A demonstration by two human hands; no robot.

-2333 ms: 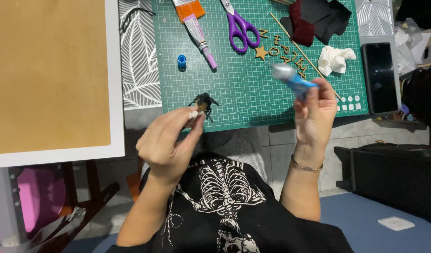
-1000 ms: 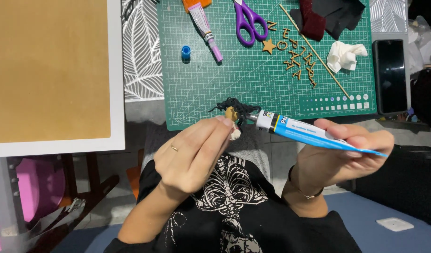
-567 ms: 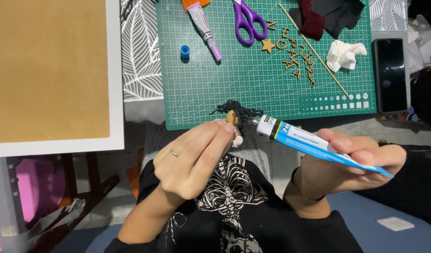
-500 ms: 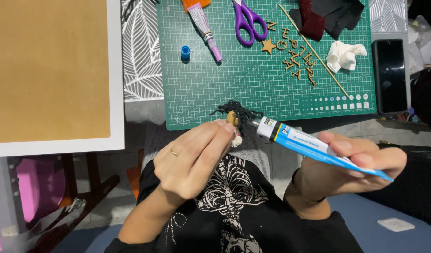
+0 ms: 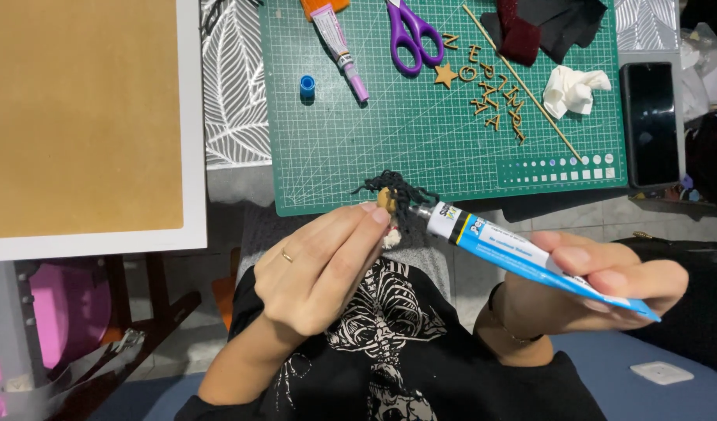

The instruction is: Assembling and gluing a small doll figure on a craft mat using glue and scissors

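Observation:
My left hand point(image 5: 319, 265) pinches a small figure with black yarn hair point(image 5: 393, 199) between thumb and fingertips, just below the front edge of the green cutting mat point(image 5: 389, 140). My right hand point(image 5: 600, 284) grips a blue and white glue tube point(image 5: 522, 253) near its flat end. The tube's nozzle points left and touches the black hair of the figure. A ring shows on my left hand.
On the mat lie purple scissors point(image 5: 409, 35), a small pink glue tube point(image 5: 339, 39), a blue cap point(image 5: 308, 84), wooden letters and a star point(image 5: 483, 82), a thin wooden stick point(image 5: 522, 82), crumpled white tissue point(image 5: 573, 87). A black phone point(image 5: 651, 121) lies at right, a brown board point(image 5: 77, 117) at left.
My right hand swung the blue tube down from over the mat and brought its nozzle to the figure. My left hand raised the figure slightly. Little has moved in the last second.

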